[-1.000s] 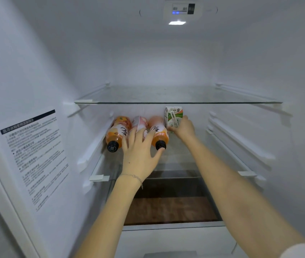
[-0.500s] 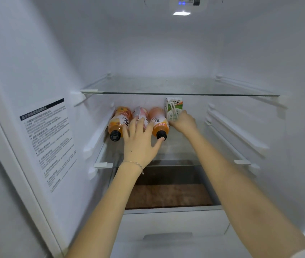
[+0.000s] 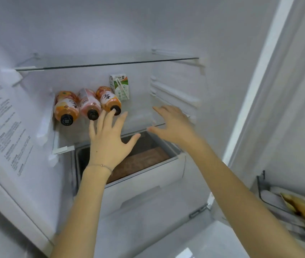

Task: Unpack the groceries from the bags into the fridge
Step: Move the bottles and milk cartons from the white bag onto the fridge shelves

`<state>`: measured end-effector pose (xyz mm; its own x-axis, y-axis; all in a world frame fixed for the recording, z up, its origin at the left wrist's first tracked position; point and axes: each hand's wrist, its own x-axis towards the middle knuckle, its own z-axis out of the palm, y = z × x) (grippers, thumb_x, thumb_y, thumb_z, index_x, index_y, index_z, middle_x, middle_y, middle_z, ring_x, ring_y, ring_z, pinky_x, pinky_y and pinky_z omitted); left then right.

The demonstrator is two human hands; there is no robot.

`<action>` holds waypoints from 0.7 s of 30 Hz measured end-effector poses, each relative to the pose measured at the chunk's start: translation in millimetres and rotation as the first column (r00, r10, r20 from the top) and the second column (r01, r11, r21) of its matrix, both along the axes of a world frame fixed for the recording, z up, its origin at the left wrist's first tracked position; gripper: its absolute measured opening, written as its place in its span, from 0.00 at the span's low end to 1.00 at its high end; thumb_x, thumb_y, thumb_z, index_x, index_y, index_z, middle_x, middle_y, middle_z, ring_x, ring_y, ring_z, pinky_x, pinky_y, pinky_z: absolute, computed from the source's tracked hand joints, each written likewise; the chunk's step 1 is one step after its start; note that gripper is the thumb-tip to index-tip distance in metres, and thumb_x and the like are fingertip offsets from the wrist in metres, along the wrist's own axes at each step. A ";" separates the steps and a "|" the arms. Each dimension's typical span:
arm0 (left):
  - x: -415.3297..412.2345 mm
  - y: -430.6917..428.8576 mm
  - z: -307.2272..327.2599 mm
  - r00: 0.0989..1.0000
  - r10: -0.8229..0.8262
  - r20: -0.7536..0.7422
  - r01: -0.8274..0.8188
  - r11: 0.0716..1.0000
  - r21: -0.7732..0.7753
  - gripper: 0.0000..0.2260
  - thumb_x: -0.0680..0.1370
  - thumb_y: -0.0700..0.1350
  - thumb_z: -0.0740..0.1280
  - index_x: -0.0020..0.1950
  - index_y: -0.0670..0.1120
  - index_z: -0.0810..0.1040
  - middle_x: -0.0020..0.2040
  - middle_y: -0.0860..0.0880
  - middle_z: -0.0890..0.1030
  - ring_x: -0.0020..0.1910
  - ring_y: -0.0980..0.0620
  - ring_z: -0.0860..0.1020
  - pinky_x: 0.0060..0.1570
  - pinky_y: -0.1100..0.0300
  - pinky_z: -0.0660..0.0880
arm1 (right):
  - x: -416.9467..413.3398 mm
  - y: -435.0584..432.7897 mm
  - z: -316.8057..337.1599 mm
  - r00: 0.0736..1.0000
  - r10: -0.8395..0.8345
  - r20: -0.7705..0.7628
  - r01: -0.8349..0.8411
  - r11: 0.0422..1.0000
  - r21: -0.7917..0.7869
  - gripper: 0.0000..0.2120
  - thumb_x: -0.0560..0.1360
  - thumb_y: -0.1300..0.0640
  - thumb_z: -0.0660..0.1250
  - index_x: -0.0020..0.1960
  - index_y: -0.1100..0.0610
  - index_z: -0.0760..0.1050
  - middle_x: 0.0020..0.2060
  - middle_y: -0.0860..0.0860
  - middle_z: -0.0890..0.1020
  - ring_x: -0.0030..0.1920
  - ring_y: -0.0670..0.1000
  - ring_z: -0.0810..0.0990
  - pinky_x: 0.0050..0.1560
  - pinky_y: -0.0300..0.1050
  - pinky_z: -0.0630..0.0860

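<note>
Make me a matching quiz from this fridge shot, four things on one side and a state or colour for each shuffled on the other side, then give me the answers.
Things
1. pink bottle
2. drink carton
3. right hand
4. drawer

States
A. standing upright
B. fingers spread, holding nothing
C. brown inside
D. lying on its side

Pairs: 1-D, 2-A, 3-B, 4-C
</note>
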<state>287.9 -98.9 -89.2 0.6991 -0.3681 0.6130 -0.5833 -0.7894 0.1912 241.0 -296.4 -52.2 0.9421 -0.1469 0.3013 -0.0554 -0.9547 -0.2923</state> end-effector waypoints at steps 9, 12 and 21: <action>-69.4 -47.4 -5.5 0.958 -0.274 -0.082 0.279 0.958 0.070 0.33 0.75 0.68 0.57 0.75 0.54 0.62 0.77 0.47 0.59 0.78 0.45 0.51 0.74 0.40 0.45 | -143.2 -17.8 -5.9 0.992 -0.115 -0.045 0.103 0.974 -0.203 0.36 0.76 0.38 0.62 0.78 0.45 0.50 0.78 0.50 0.54 0.77 0.56 0.49 0.76 0.54 0.48; -101.7 -64.5 -8.1 0.930 -0.353 -0.104 0.361 0.930 0.075 0.37 0.71 0.73 0.51 0.74 0.54 0.65 0.76 0.48 0.62 0.77 0.45 0.53 0.74 0.41 0.48 | -188.5 -27.8 -10.0 0.989 -0.136 -0.060 0.119 0.966 -0.228 0.36 0.77 0.38 0.59 0.78 0.45 0.47 0.78 0.50 0.51 0.78 0.55 0.47 0.76 0.54 0.46; -236.6 -148.4 -14.7 0.825 -0.555 -0.104 0.557 0.830 -0.008 0.33 0.72 0.68 0.56 0.70 0.49 0.72 0.69 0.43 0.73 0.68 0.40 0.69 0.66 0.41 0.67 | -355.4 -81.2 -20.7 0.963 -0.267 0.037 0.269 0.943 -0.196 0.34 0.75 0.40 0.64 0.77 0.46 0.58 0.76 0.52 0.62 0.76 0.58 0.56 0.75 0.56 0.52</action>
